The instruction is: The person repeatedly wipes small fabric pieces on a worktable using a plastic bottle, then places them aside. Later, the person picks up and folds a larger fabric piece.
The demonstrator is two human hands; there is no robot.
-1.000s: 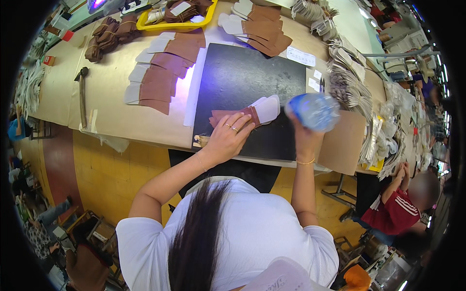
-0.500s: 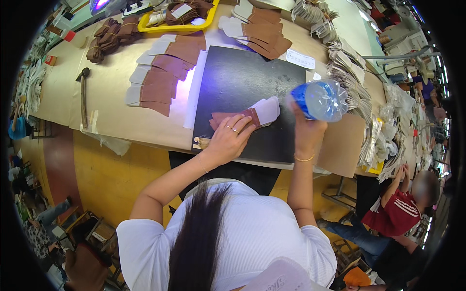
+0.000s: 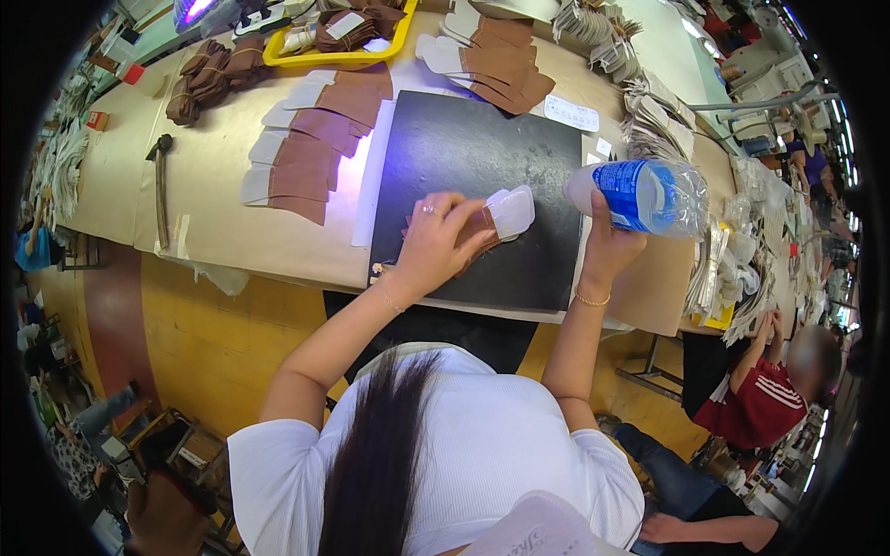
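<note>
A small stack of brown-and-white fabric or leather pieces [image 3: 512, 212] lies on a black board [image 3: 491, 125] in front of me. My left hand [image 3: 439, 237] is over the brown end of the stack, thumb and fingers bent around it, hiding much of the brown part. The white ends stick out to the right. My right hand [image 3: 609, 243] grips a clear plastic bottle [image 3: 681, 197] with a blue label, held above the board's right edge. The bottle lies nearly sideways, its narrower end toward the left.
Fanned brown-and-white pieces [image 3: 304, 159] lie left of the board, more [image 3: 505, 67] beyond it. A hammer [image 3: 160, 190] and tied brown bundles [image 3: 199, 79] are farther left. A yellow tray [image 3: 334, 56] stands at the back. Pale stacked pieces [image 3: 654, 125] line the right, where another person [image 3: 756, 403] sits.
The bottle has moved right and swung from pointing toward me to nearly sideways. My left hand's fingers have bent and risen a little over the stack.
</note>
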